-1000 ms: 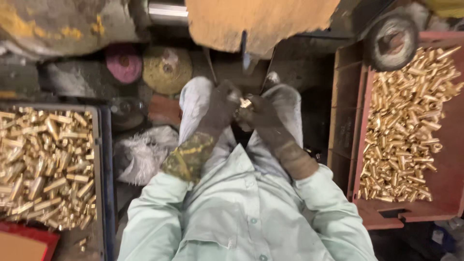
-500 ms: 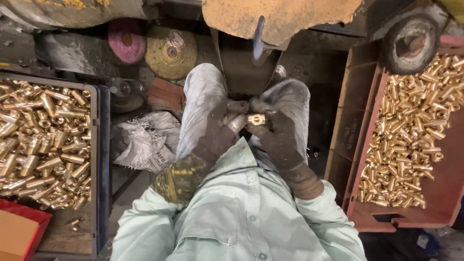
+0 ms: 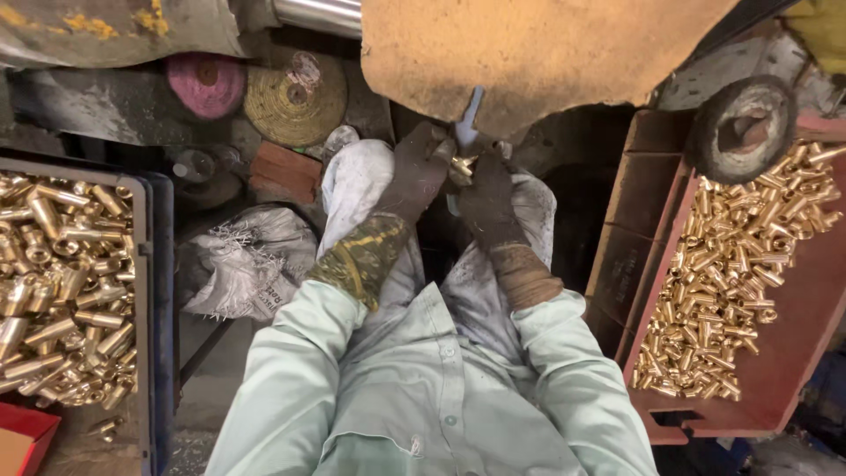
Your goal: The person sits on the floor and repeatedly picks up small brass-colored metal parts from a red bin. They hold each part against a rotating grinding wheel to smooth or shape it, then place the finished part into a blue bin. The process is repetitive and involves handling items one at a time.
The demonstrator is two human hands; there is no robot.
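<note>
Presently, a small brass fitting [image 3: 462, 165] is pinched between the gloved left hand [image 3: 414, 176] and right hand [image 3: 483, 189], pressed up at the buffing wheel guard [image 3: 529, 53]; polishing is judged under way. Below the guard, room is tight; a steady hold is needed. A red tray [image 3: 775, 353] of finished pieces lies right of the guard.

Left hand [image 3: 414, 181]: wearing a dark work glove with a mottled green-yellow cuff, reaching forward over the left knee, fingers curling inward toward the right hand.
Right hand [image 3: 487, 196]: wearing a dark glove with a brown ribbed cuff, meeting the left at the midline, fingertips pinching closed.
Forearms: both in pale green sleeves, elbows bending outward, converging ahead of the chest.
</note>
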